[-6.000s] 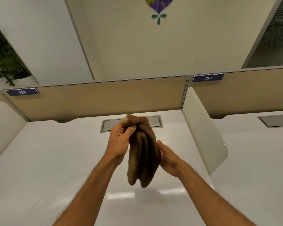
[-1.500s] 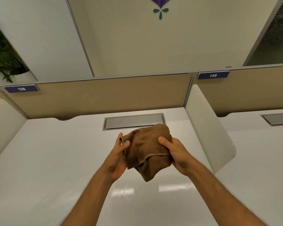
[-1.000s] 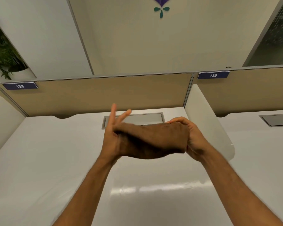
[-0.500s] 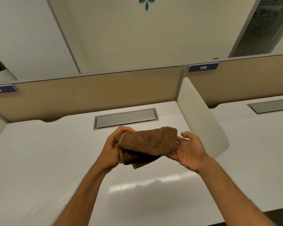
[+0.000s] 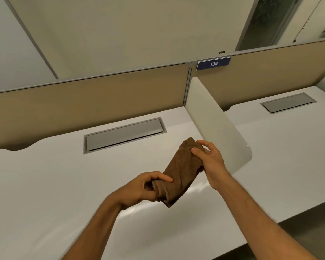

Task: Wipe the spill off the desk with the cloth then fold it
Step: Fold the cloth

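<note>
A brown cloth (image 5: 180, 170), folded into a thick narrow bundle, hangs slanted in the air above the white desk (image 5: 54, 184). My left hand (image 5: 144, 187) grips its lower near end, fingers curled round the folds. My right hand (image 5: 209, 159) pinches the upper far end between thumb and fingers. The cloth runs from lower left to upper right between the two hands. No spill shows on the desk surface.
A grey cable hatch (image 5: 124, 135) is set into the desk behind the cloth. A white rounded divider (image 5: 216, 128) stands just right of my right hand. Tan partition panels (image 5: 83, 102) close the back; a blue "139" sign (image 5: 213, 63) marks the neighbouring desk (image 5: 289, 156).
The cloth has turned from lying level between my hands to slanting, with my left hand lower and nearer and my right hand higher. The view has swung to the right.
</note>
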A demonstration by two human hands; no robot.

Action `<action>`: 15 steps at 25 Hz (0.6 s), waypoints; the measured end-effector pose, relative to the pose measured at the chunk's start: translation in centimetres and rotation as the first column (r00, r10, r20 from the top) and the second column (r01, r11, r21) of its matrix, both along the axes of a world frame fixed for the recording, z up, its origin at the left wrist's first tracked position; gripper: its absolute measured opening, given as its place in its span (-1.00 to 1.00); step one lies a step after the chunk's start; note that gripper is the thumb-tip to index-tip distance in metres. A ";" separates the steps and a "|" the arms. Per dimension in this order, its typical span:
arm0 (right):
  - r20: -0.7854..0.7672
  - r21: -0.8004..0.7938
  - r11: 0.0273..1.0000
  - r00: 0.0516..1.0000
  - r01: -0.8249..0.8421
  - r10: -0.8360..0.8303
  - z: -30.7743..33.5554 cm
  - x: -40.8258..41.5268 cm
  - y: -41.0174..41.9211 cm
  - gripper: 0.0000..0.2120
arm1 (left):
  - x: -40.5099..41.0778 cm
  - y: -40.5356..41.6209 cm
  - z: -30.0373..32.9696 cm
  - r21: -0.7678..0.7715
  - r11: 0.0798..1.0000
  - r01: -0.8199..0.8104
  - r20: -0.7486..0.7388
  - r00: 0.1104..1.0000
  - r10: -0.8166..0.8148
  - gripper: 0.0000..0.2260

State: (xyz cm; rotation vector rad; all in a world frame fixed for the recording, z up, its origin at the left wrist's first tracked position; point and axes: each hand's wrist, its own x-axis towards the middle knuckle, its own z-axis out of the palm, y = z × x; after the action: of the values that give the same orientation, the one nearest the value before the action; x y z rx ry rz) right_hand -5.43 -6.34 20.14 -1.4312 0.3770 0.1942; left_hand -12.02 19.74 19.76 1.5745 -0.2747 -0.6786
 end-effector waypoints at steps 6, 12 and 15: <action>-0.176 -0.172 0.936 0.945 -0.306 0.277 -2.9 8.7 -3.5 -0.43 | 2.6 -11.6 -7.9 0.058 0.852 -0.521 -0.146 0.840 0.523 -0.75; -0.238 -0.383 0.874 0.946 -0.298 0.219 -10.5 16.9 -5.5 -0.48 | 9.4 -18.5 -15.3 0.160 0.692 -0.704 -0.427 0.583 0.691 -0.50; -0.195 -0.488 0.816 0.950 -0.310 0.244 -14.2 19.5 -6.3 -0.58 | 12.3 -21.5 -18.6 0.227 0.670 -0.707 -0.458 0.530 0.714 -0.62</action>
State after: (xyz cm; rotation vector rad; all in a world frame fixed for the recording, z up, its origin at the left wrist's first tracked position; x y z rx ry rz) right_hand 14.07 -12.65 5.90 -2.0151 0.3318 0.4486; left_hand 0.26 -1.78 1.13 1.2843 0.7724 -0.4046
